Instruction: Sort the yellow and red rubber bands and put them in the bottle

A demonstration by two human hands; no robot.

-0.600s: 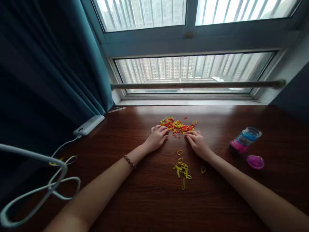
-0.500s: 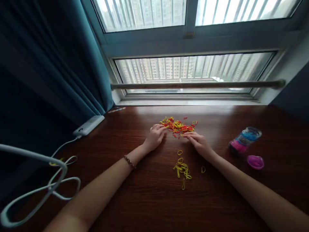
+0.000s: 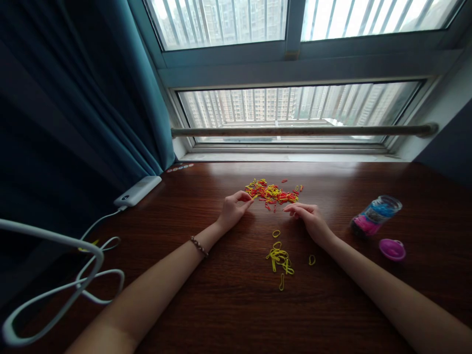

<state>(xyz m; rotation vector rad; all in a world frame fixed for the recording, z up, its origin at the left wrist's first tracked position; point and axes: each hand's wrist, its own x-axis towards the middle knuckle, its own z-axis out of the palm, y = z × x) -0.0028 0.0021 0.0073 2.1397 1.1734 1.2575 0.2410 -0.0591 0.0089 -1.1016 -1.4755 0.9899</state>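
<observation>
A mixed heap of small red and yellow rubber bands (image 3: 272,192) lies on the dark wooden table (image 3: 228,300) near the window. My left hand (image 3: 233,209) rests at the heap's left edge, its fingers pinched on a yellow band. At the heap's lower right edge, my right hand (image 3: 309,217) has its fingers drawn together in a pinch; what they hold is too small to name. A smaller group of yellow bands (image 3: 279,256) lies closer to me, between my forearms.
An open jar (image 3: 374,215) of coloured bands lies on its side at the right, with its pink lid (image 3: 392,249) in front. A white power bank (image 3: 137,191) and looping white cable (image 3: 84,275) sit at the left beside a teal curtain (image 3: 73,108).
Both hands have drawn back a little from the heap toward me, and their fingers have closed into pinches. The view has shifted slightly.
</observation>
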